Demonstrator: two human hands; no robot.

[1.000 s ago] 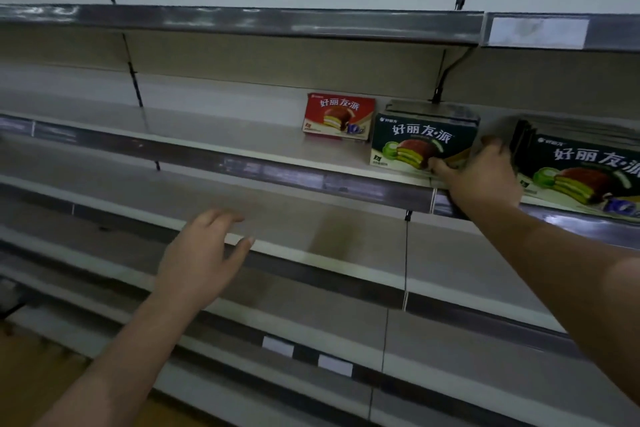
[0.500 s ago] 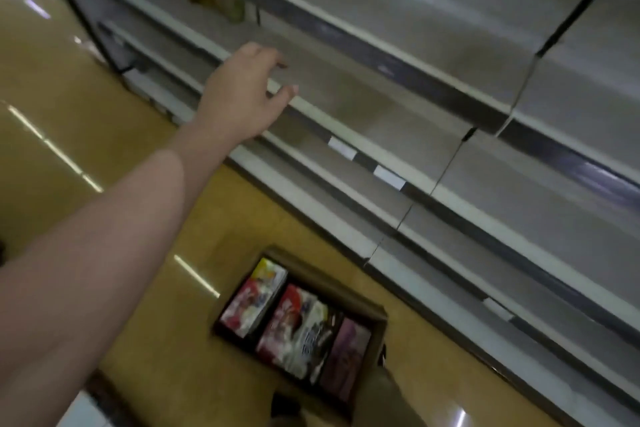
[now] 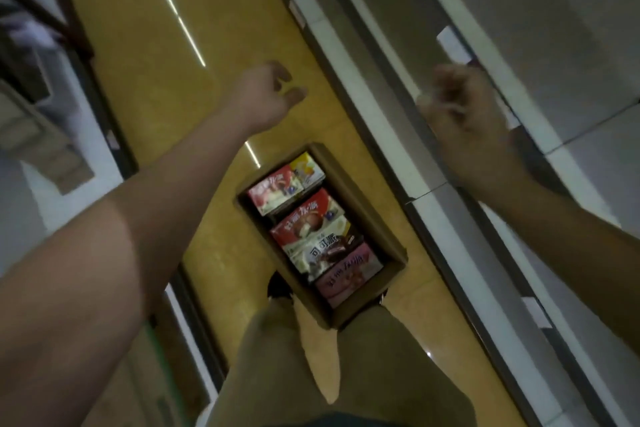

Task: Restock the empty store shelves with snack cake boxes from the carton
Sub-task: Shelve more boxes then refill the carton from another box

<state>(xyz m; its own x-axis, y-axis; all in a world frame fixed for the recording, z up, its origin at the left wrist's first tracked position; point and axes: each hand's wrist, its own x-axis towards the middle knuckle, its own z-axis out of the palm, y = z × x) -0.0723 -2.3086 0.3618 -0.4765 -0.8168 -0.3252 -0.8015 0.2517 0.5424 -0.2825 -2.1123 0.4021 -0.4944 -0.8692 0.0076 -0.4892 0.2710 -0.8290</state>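
Note:
A brown cardboard carton (image 3: 367, 204) stands on the yellow floor between my legs and the shelf base. Inside lie several snack cake boxes: a red one (image 3: 306, 218), a small red one (image 3: 272, 192), a yellow one (image 3: 306, 168), a white-and-brown one (image 3: 320, 253) and a pink one (image 3: 349, 270). My left hand (image 3: 263, 97) hovers above the floor beyond the carton's far end, fingers loosely curled, holding nothing. My right hand (image 3: 467, 114) hangs blurred over the lowest shelf edge, to the right of the carton, fingers apart and bare.
Grey shelves (image 3: 554, 45) with white front rails and price tags run along the right. My legs in tan trousers (image 3: 346, 374) fill the bottom middle. Another shelf unit (image 3: 52, 114) stands at the left across the aisle.
My view has swung from the shelves down to the floor carton. My right hand left the green box on the shelf and came down; both hands now hang above the carton.

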